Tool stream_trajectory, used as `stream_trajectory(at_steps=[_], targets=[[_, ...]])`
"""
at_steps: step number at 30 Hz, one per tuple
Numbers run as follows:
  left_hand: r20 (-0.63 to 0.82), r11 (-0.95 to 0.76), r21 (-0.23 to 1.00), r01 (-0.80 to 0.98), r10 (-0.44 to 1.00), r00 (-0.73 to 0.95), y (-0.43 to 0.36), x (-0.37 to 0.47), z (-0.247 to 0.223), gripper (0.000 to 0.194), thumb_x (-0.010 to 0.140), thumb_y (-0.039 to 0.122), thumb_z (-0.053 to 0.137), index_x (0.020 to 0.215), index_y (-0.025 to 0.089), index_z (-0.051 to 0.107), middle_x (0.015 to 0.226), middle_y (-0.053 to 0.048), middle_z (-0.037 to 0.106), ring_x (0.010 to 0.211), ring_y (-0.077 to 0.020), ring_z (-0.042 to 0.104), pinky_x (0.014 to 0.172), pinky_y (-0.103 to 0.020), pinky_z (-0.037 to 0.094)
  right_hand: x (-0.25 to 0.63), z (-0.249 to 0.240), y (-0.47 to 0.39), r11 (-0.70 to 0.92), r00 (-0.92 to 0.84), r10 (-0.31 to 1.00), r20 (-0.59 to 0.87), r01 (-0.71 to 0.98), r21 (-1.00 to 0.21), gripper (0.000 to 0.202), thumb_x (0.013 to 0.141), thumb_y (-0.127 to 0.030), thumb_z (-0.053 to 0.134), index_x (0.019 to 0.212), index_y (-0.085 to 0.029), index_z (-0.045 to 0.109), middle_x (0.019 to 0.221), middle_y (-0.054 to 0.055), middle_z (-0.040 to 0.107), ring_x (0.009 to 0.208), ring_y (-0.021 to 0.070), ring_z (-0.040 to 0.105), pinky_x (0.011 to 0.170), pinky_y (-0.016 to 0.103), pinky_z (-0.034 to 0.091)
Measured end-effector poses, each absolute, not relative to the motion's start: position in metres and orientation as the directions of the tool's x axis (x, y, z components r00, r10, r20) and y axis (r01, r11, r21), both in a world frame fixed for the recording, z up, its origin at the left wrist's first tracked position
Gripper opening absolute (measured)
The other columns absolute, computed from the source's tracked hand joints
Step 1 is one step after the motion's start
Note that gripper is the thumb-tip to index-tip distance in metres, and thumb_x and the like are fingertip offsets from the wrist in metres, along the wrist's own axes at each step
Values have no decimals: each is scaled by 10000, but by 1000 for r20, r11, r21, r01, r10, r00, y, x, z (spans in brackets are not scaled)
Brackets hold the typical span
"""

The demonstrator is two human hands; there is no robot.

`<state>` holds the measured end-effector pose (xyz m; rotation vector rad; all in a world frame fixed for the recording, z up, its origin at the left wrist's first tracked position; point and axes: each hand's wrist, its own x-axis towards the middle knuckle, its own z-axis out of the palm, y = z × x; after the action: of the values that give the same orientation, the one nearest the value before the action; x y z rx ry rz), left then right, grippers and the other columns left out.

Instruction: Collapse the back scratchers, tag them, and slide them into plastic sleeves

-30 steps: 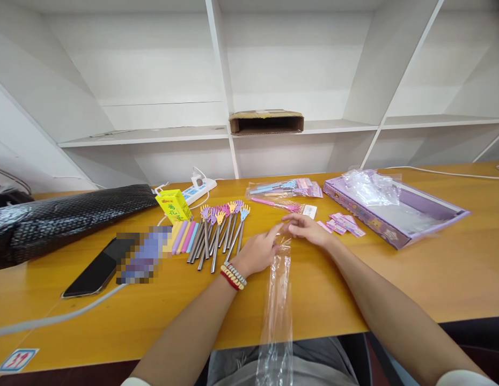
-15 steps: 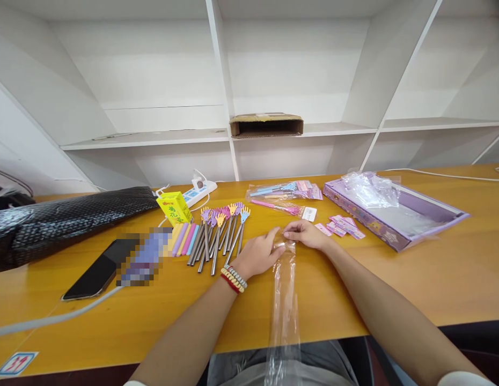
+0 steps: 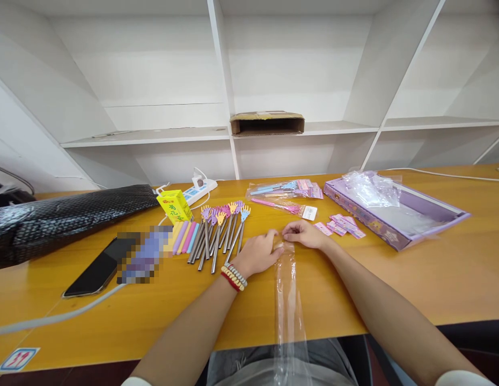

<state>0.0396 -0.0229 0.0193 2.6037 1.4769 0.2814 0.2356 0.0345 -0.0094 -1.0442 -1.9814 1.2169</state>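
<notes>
A long, narrow clear plastic bag [image 3: 288,300] lies over the table edge and hangs down toward my lap. My left hand [image 3: 258,254], with bracelets at the wrist, pinches the left side of its far end. My right hand [image 3: 305,235] is closed at the right corner of that same end, thumb and fingers together. To the left of my hands is a pile of back scratcher heads [image 3: 220,217] in several colours, shaped like small hands on metal tubes [image 3: 214,252]. Coloured handle tubes [image 3: 186,238] lie beside them.
Packaged back scratchers [image 3: 284,188] and small pink cards [image 3: 346,226] lie beyond my hands. A purple tray box [image 3: 398,244] holding clear bags stands right. Left are a yellow box [image 3: 175,206], a phone [image 3: 92,271], a power strip [image 3: 207,190] and a black wrapped roll [image 3: 72,220].
The lower part of the plastic bag has swung slightly to the right. My hands have stayed almost in place at its far end, the fingers shifting a little.
</notes>
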Motion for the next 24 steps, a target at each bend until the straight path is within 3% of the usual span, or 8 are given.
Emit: stream_trajectory(at_steps=[7,15,24], targets=[[83,-481,226,847,876,475,-25,42,24,493,851,464,382,1255,193,301,947,-81,616,849,-228,604,680,-290,416,236,-8,33,298,-546,835,75,333,-895,228,702,-359,601,794,-156,651,689,3,603,625,119,508,624,250,396],[76,-508,198,838,861,503,-25,41,23,345,870,477,322,1008,192,459,899,-65,610,830,-220,594,685,-311,423,234,-7,33,328,-515,852,93,387,-862,239,720,-375,576,800,-164,656,689,9,609,624,123,514,600,247,399],[93,-525,204,826,851,517,-22,41,19,401,865,515,313,1069,194,439,907,-67,605,814,-216,588,663,-302,414,234,-7,32,354,-505,857,102,433,-829,222,726,-350,560,804,-167,657,654,1,602,583,115,509,554,231,383]])
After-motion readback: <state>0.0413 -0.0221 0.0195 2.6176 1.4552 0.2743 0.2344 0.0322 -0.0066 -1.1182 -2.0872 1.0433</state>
